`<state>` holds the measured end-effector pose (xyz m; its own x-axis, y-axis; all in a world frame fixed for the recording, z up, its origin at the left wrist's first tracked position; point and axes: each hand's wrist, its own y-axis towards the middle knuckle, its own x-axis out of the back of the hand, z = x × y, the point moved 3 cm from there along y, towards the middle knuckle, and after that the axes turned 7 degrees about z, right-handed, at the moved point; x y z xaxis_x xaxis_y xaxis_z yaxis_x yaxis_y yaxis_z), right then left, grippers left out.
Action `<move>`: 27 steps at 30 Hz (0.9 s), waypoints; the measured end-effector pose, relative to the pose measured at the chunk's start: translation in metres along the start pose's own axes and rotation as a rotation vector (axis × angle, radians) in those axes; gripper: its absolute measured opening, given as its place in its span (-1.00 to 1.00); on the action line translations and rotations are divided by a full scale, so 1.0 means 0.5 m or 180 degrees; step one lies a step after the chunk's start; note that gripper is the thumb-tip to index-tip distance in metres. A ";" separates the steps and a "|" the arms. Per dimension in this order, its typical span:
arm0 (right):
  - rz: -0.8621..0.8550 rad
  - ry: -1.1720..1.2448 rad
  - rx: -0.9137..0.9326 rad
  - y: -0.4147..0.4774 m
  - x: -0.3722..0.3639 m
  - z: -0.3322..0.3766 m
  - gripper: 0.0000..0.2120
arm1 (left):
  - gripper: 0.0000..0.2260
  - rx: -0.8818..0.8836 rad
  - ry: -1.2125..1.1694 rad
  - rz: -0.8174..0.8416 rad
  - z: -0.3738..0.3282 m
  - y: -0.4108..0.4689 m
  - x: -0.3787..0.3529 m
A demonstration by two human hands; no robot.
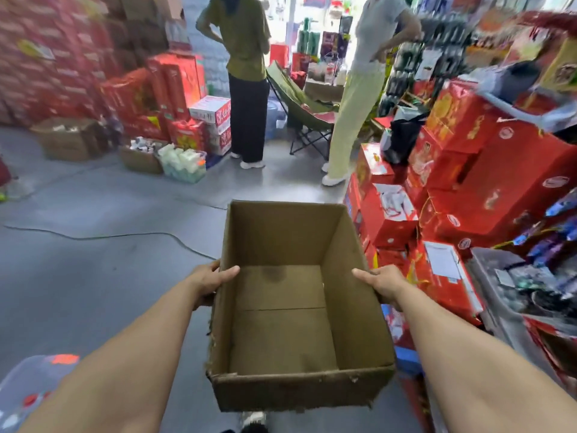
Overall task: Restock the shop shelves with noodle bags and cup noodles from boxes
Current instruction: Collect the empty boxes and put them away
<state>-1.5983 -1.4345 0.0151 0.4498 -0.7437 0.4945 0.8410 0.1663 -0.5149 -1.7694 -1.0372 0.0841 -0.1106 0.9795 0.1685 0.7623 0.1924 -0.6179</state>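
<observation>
An open brown cardboard box (343,307) is held out in front of me above the grey floor. Nothing lies inside it; its bare bottom shows. My left hand (209,281) grips the box's left wall, thumb hooked over the rim and fingers outside. My right hand (382,282) grips the right wall the same way, thumb inside the rim. No noodle bags or cup noodles can be made out in the blurred surroundings.
Stacks of red gift boxes (462,170) crowd the right side, close to the box. More red cartons (150,98) stand at the back left. Two people (246,73) stand ahead beside a folding chair (303,117). A cable (125,235) crosses the floor.
</observation>
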 end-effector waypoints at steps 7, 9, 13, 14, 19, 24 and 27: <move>-0.0192 -0.0205 -0.0103 0.281 0.080 0.170 -0.21 | -0.45 0.0051 0.0047 0.0042 -0.247 0.299 0.053; -0.0188 -0.0284 -0.0136 0.357 0.107 0.193 -0.09 | -0.45 0.0083 0.0119 0.0034 -0.308 0.379 0.056; -0.0025 -0.0227 -0.0310 0.553 0.153 0.205 -0.19 | -0.42 0.0204 0.0096 0.0125 -0.400 0.554 0.055; 0.0021 -0.0257 -0.0313 0.616 0.170 0.205 -0.22 | -0.43 0.0255 0.0081 0.0164 -0.420 0.603 0.052; 0.0007 -0.0401 -0.0329 0.799 0.251 0.343 -0.30 | -0.45 0.0354 -0.0024 0.0118 -0.545 0.821 0.027; -0.0050 -0.0531 -0.0522 0.969 0.346 0.420 -0.42 | -0.41 0.0424 -0.0164 0.0032 -0.666 1.000 0.000; 0.0008 -0.0535 -0.0540 1.073 0.388 0.451 -0.44 | -0.42 0.0409 -0.0160 -0.0030 -0.730 1.088 -0.012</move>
<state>-0.9922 -1.3434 -0.0072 0.5076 -0.6228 0.5954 0.7835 0.0463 -0.6196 -1.1215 -0.9604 0.0275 -0.1517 0.9787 0.1381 0.6736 0.2046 -0.7102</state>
